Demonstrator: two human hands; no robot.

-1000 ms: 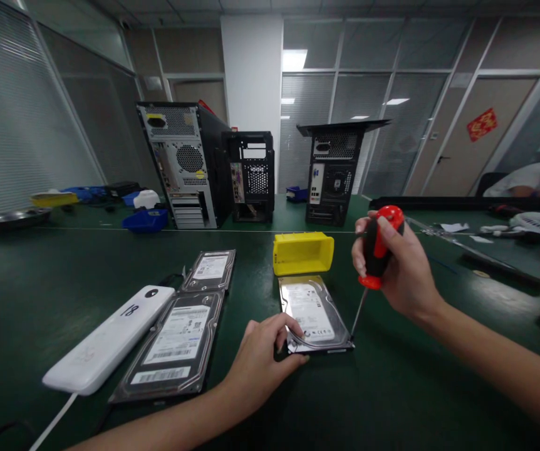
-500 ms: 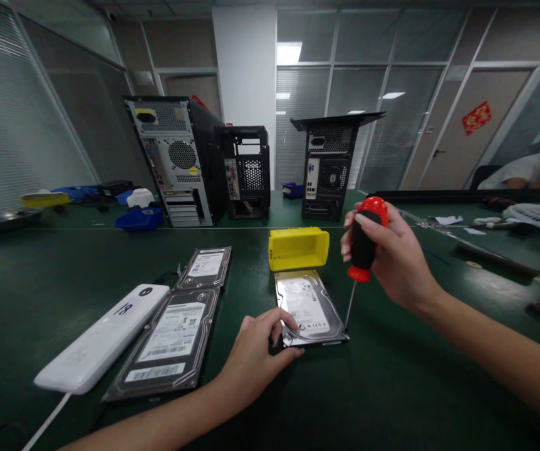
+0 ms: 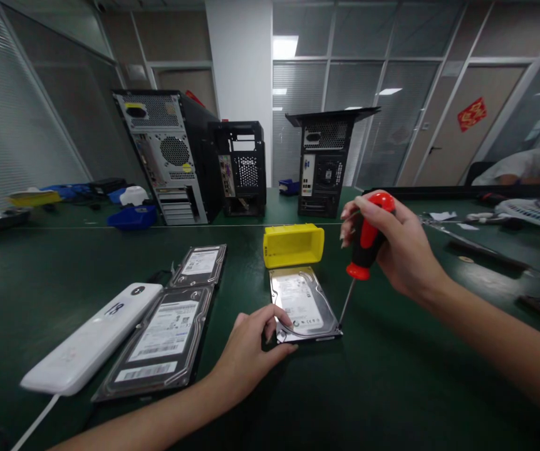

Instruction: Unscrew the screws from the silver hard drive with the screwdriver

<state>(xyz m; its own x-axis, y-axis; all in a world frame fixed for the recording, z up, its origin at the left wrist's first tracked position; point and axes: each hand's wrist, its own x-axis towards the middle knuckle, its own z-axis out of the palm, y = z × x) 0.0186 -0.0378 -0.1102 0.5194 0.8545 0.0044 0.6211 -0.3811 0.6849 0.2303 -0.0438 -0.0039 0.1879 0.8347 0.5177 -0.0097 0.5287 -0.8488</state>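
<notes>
Presently, the left hand (image 3: 254,347) pinches the near left corner of a hard drive (image 3: 302,305), thumb at the near edge, fingers on top. The drive lies label up on the green table (image 3: 336,394), just before a yellow bin (image 3: 293,244). The right hand (image 3: 404,250) is wrapped round the handle of a screwdriver (image 3: 368,241), whose shaft slants down to the drive's near right corner; tip engagement cannot be determined. Two other drives (image 3: 160,341) lie leftward, beside a white corded unit (image 3: 91,341).

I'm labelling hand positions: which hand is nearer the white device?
Left. The left hand is right of the white device, holding a drive; the right hand is farther right, gripping the screwdriver.
</notes>
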